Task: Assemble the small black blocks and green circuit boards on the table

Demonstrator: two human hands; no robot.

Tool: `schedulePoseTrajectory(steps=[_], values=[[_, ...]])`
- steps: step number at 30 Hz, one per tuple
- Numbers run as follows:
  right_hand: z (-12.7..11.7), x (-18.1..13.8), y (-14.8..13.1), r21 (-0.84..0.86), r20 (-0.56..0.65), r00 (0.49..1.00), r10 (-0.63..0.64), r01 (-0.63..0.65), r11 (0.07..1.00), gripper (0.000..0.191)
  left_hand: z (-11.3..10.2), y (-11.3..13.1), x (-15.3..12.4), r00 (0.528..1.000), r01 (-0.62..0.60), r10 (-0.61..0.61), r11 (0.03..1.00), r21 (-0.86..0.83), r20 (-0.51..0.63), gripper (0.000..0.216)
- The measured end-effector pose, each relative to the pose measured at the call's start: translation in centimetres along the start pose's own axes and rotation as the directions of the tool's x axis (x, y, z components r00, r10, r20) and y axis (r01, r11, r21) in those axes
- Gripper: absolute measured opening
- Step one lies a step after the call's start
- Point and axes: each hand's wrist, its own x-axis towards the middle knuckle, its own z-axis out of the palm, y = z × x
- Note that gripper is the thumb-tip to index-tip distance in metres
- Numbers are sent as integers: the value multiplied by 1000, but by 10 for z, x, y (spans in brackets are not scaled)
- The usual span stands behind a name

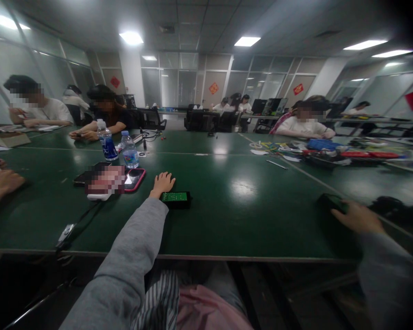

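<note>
My left hand (163, 184) lies palm down on the green table with its fingers spread, holding nothing. Just right of its wrist sits a small black open box (175, 207) with a green circuit board (175, 196) in it. Far to the right, my right hand (361, 218) grips the near end of a second dark box (330, 200), which has a dim greenish top. Motion and poor light blur that hand and the box's details.
Two water bottles (106, 141), a pink-edged phone (136, 179) and a cable with an inline switch (66, 233) are on the left. A pen-like rod (277, 164) lies towards the right, near tangled wires (271, 146) and a blue item (323, 145). A neighbour's hand (7, 182) is at far left.
</note>
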Motion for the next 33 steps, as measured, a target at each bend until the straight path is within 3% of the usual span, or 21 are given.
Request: schedulePoseTrajectory(steps=[2, 3, 6, 10, 13, 15, 19, 22, 27, 33], values=[[14, 11, -50, -40, 219, 976, -6, 15, 999, 51, 0, 0, 0, 1000, 1, -1, 1000, -2, -4, 52], [20, 13, -82, -46, 246, 968, -56, 69, 997, 53, 0, 0, 0, 1000, 2, -2, 1000, -3, -3, 51], [33, 0, -191, 9, 205, 941, -270, 274, 962, 54, 1, 0, 1, 1000, 6, -6, 1000, -4, 5, 52], [41, -35, -328, 212, 142, 829, -540, 508, 835, 53, 1, 1, 2, 1000, 0, 0, 1000, 5, 5, 52], [45, -59, -403, 377, 68, 743, -666, 599, 706, 53, 0, 2, 2, 1000, 0, 0, 1000, 23, 13, 52], [48, -72, -437, 460, 21, 704, -710, 624, 632, 51, 0, 3, 2, 1000, -1, 1, 999, 34, 9, 51], [52, -90, -470, 519, -61, 674, -736, 651, 554, 53, 1, 3, 1, 1000, -5, 5, 999, 37, -18, 50], [47, -96, -470, 514, -91, 718, -690, 627, 585, 56, 2, 3, 1, 1000, -4, 5, 999, 35, -17, 51], [31, -99, -458, 499, -126, 784, -609, 580, 644, 41, 1, 2, 1, 1000, -6, 6, 1000, 27, -3, 52], [32, -99, -454, 543, -42, 713, -700, 605, 583, 43, 0, 4, 1, 1000, 6, -6, 1000, 11, 6, 52]])
